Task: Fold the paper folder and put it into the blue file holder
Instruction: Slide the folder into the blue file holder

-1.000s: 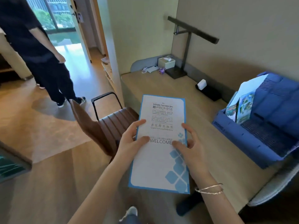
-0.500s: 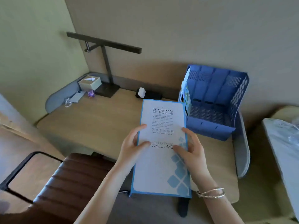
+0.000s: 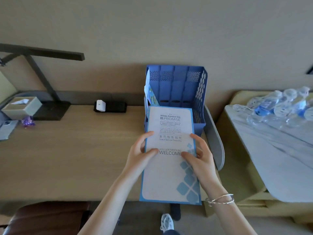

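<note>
Above the desk (image 3: 71,150), both hands hold the paper folder (image 3: 169,177) closed and flat, its printed cover facing up. The left hand (image 3: 140,155) grips the left edge, thumb on the cover beside the word WELCOME and fingers (image 3: 144,136) curled around the edge. The right hand (image 3: 201,156) clasps the right edge the same way, a silver bracelet (image 3: 220,200) at its wrist. The folder's far end overlaps the front of the blue file holder (image 3: 176,85), which stands against the wall with some papers (image 3: 149,94) in its leftmost slot. To the left sit a desk lamp (image 3: 39,72) and a tissue box (image 3: 22,106).
</note>
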The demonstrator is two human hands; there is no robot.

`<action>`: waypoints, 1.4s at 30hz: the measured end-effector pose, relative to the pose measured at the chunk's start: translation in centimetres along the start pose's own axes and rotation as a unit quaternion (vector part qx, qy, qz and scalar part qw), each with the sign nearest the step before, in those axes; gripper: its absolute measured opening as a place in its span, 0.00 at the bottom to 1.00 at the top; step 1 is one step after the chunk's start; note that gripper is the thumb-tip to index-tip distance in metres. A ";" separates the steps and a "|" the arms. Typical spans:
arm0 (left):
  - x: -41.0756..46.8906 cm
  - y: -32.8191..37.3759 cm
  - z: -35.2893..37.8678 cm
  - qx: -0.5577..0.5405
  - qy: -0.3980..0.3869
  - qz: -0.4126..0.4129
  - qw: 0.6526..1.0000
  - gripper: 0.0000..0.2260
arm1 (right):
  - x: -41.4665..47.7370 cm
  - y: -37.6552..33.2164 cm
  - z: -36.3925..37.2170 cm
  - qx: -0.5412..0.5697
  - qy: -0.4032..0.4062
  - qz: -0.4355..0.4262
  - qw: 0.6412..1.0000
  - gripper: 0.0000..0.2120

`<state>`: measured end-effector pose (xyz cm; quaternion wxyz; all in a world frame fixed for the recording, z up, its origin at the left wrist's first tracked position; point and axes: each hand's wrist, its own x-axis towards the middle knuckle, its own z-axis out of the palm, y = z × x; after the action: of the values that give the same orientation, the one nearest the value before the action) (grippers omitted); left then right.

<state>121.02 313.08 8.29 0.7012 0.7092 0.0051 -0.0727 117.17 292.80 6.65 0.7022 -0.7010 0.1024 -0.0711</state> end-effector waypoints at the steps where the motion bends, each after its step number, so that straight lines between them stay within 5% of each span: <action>1: 0.8 -0.1 0.4 -0.003 0.000 -0.003 1.000 0.24 | 0.9 0.1 -0.3 -0.002 0.000 0.000 1.000 0.26; 16: 11.7 0.6 5.3 -0.015 0.049 -0.019 0.998 0.23 | 14.4 -0.4 -3.3 0.010 -0.046 0.030 0.998 0.28; 26: 15.3 0.2 5.0 -0.006 0.016 -0.028 0.999 0.23 | 18.3 0.7 -3.2 0.033 -0.062 0.059 0.996 0.27; 32: 18.2 1.9 4.0 0.027 -0.021 0.008 0.999 0.27 | 22.0 -1.5 -4.1 0.023 -0.136 0.035 0.990 0.31; 37: 21.0 3.0 4.2 0.049 0.002 0.065 0.997 0.27 | 26.3 -2.7 -4.3 -0.042 -0.212 0.018 0.976 0.40; 42: 24.1 3.1 5.4 0.055 0.057 0.100 0.992 0.27 | 31.5 -2.6 -3.2 -0.111 -0.202 -0.051 0.972 0.42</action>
<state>144.64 305.39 8.68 0.6634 0.7467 -0.0297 0.0384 147.01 282.00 7.82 0.6219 -0.7785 -0.0701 0.0485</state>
